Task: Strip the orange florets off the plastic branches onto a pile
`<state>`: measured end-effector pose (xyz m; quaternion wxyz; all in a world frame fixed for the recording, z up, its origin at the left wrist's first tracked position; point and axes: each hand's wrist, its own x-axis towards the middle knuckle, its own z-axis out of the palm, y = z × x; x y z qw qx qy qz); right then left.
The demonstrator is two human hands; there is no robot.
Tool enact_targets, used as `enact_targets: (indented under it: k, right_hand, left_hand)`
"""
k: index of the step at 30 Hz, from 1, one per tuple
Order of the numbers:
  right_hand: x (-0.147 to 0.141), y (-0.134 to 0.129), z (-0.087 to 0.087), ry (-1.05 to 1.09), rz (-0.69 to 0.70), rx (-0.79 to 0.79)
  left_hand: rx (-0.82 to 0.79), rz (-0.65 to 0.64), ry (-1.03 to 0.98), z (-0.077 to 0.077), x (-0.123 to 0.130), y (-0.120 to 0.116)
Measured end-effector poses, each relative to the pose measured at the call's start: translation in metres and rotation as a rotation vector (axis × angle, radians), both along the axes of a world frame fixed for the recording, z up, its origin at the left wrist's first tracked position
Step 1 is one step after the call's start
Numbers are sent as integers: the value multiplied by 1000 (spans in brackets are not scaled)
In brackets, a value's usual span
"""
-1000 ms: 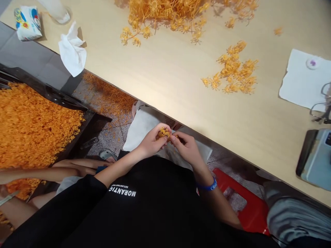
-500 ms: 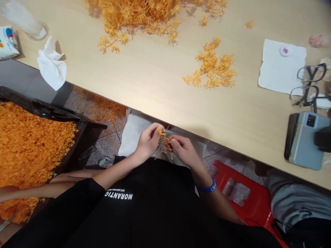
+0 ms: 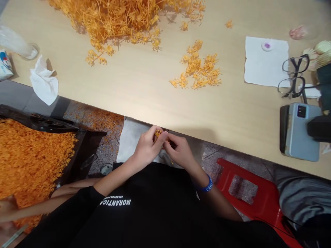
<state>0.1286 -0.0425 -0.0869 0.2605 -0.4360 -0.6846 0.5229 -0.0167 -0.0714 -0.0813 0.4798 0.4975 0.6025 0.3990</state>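
My left hand (image 3: pixel 148 144) is closed around an orange plastic flower sprig (image 3: pixel 158 133), whose tip shows between thumb and fingers. Close against it, my right hand (image 3: pixel 180 150) pinches the sprig's lower stems, mostly hidden by the fingers. Both hands are just below the table's front edge, over a pale sheet (image 3: pixel 131 137). On the table beyond lies a small cluster of similar orange sprigs (image 3: pixel 198 67). A much larger heap of them (image 3: pixel 121 17) fills the far left of the table.
Crumpled tissue (image 3: pixel 45 81) hangs at the table edge (image 3: pixel 108 100). At right are white paper (image 3: pixel 266 65), glasses (image 3: pixel 293 75) and a phone (image 3: pixel 303 132). A red stool (image 3: pixel 248 191) stands below. Left, another person's arm (image 3: pixel 33 208) reaches over a mass of orange pieces (image 3: pixel 31 162).
My hands have come together, and my fingers now cover most of the sprig that hung visibly between them. The view has shifted slightly to the right.
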Motion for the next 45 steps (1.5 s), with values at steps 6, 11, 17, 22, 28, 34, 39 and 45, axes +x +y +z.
enact_targets:
  k: [6,11,17,22,28,34,39,45]
  right_hand:
    - [-2,-5,-5,-18,32,127]
    - [-6,-19,-16,-128,-108,317]
    - [-11,-27,-20,-190,-212,387]
    - [-12,-26,-13,4,-89,183]
    - [-2,-21,-5,91,126,54]
    - [5,-22,1,37,279,61]
    - [7,-28,5,89,292,77]
    - [13,-28,-9,68,298,139]
  left_hand:
    - [9,-17,176,7,0,1]
    - [3,-9,159,7,3,-2]
    - [17,44,82,9,12,-4]
    - [165,93,155,8,13,-2]
    - [148,-66,131,1,2,1]
    - [109,-114,200,10,-4,-6]
    - [177,-151,313,29,-3,-12]
    - [247,-180,315,26,7,-12]
